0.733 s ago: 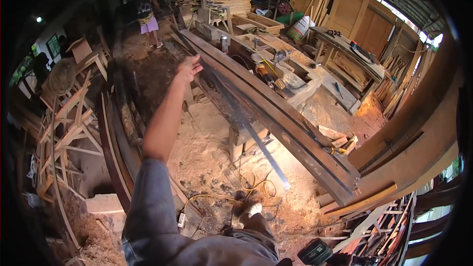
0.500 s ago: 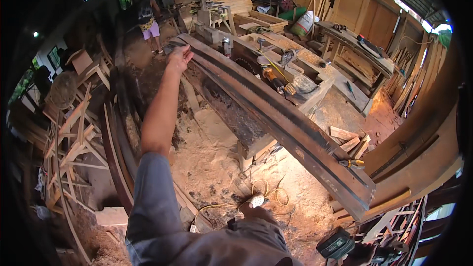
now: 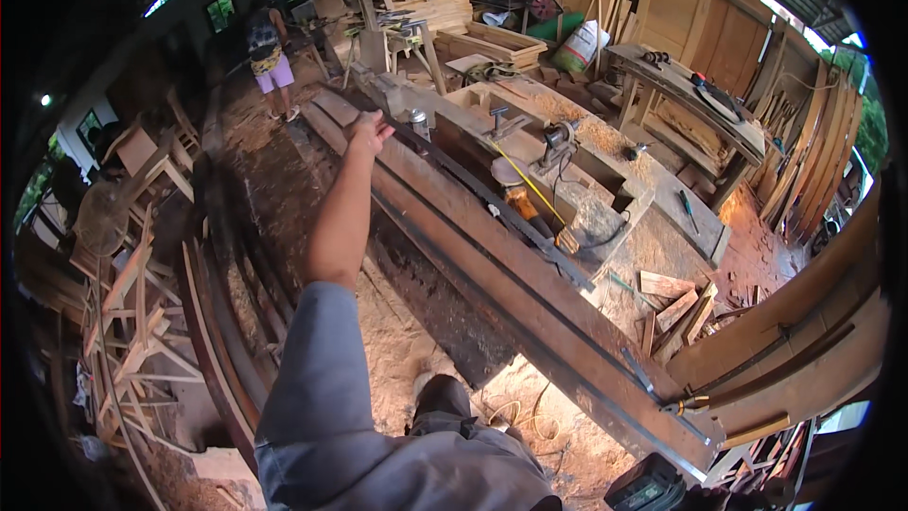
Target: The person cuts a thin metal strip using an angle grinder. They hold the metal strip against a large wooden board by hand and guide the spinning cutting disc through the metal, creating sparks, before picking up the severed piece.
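At the left of the frame, pale wooden frames (image 3: 142, 322) stand heaped together, with long dark planks (image 3: 222, 341) curving down just right of them. In the upper left, another person (image 3: 272, 66) in purple shorts stands well apart from the work.

Left of the frame's middle, a grey-sleeved arm reaches up to the left hand (image 3: 367, 132). Its thumb and fingers are pressed together, pinching the upper end of a long dark strip (image 3: 478, 191). This strip slants from the upper middle down toward the right of centre, along the far edge of a wide brown board (image 3: 530, 289). The board, marked by dark lengthwise bands, crosses diagonally from the upper left to the lower right.

Beyond the strip, a silvery can (image 3: 419, 121) stands near the hand. Farther right, an orange-bodied power tool (image 3: 523, 203) lies close to the strip, on the near side of a sawdust-strewn workbench (image 3: 653, 194).

In the lower right, a black battery pack (image 3: 646, 485) shows at the bottom edge. The right hand is lost in the dark there, so I cannot tell its grip. Yellow-handled pliers (image 3: 688, 405) lie at the board's lower end, below some wood offcuts (image 3: 673, 308). Large brown panels (image 3: 804, 350) fill the right side.
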### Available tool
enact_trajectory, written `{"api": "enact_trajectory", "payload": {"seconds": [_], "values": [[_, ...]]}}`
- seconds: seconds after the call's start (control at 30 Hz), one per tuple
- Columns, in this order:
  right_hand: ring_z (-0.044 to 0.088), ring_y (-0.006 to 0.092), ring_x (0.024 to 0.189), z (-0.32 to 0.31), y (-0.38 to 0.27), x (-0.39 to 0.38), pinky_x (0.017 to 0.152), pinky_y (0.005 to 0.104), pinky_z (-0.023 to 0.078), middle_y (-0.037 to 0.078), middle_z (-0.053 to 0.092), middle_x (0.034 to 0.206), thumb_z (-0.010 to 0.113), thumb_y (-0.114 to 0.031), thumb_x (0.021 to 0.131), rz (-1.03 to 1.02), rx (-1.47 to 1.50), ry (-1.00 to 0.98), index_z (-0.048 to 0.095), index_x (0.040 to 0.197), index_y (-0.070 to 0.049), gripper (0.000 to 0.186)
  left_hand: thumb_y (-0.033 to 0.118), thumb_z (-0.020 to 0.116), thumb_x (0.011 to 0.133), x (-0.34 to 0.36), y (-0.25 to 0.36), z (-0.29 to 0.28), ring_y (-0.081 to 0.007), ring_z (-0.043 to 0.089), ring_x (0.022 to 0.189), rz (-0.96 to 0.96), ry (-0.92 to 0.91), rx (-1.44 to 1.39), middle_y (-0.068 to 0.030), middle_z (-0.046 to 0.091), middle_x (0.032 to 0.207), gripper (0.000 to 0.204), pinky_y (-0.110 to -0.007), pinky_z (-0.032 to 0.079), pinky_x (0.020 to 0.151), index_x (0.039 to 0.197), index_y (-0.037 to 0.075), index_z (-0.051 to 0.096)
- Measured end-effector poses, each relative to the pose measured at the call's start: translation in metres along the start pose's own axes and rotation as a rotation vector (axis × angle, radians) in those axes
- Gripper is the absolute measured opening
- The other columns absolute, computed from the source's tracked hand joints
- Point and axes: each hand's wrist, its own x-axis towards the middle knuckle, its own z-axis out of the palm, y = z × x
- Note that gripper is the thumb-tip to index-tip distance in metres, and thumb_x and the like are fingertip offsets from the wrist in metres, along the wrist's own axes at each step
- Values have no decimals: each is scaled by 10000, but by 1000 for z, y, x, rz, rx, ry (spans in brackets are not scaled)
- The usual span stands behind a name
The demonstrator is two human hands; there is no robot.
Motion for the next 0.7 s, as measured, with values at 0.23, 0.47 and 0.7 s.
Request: {"api": "enact_trajectory", "payload": {"seconds": [0.23,0.47,0.7], "values": [[625,231,835,51,21,-24,806,384,529,86,665,903,685,-291,971,-152,-39,127,685,1014,-19,276,110,738,958,147,-77,-19,-259,672,864,-135,152,21,-96,669,991,154,-433,627,779,1061,25,661],[623,222,819,102,23,-106,799,376,529,81,664,887,673,-299,984,-333,-117,287,680,1009,-21,278,101,763,947,240,-134,-30,-251,671,871,-262,300,138,-74,699,985,201,-448,608,818,1123,66,671],[621,213,804,132,-21,-168,791,368,529,76,663,871,662,-306,997,-456,-168,306,674,1003,-24,282,134,692,1007,325,-153,-77,-301,661,1072,-316,108,151,-107,663,1160,324,-490,640,889,1295,32,585]]}}
